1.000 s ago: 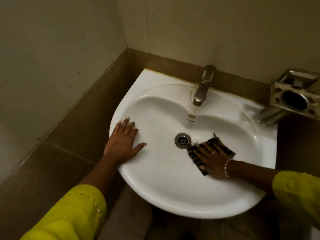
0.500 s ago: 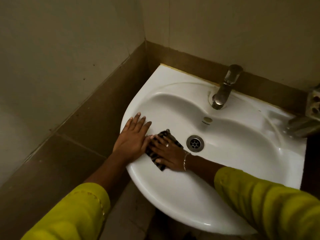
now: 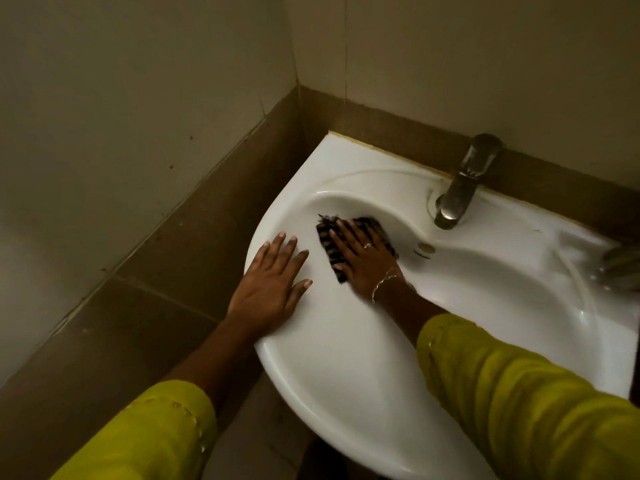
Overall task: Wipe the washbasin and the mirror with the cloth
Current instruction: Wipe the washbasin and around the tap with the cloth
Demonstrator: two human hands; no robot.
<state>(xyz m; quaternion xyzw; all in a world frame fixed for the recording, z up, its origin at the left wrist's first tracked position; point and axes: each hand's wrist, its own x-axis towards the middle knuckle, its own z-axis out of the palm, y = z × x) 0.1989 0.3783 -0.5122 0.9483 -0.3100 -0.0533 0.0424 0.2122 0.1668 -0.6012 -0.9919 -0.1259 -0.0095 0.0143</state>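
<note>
A white washbasin (image 3: 346,368) is fixed in the wall corner. My right hand (image 3: 367,261) lies flat on a dark striped cloth (image 3: 327,237), pressing it against the basin's inner left slope, up near the rim. My left hand (image 3: 270,289) rests flat with spread fingers on the basin's left rim, a short gap from the cloth. The drain is hidden behind my right arm. No mirror is in view.
A metal tap (image 3: 460,188) stands at the basin's back, with the overflow hole (image 3: 425,249) below it. A metal fitting (image 3: 620,265) shows blurred at the right edge. Brown tiled walls (image 3: 173,271) close in on the left and back.
My right hand has slid the cloth from right of the drain across the bowl to the left slope, then up toward the back. My left hand stayed on the rim. The view shifted left.
</note>
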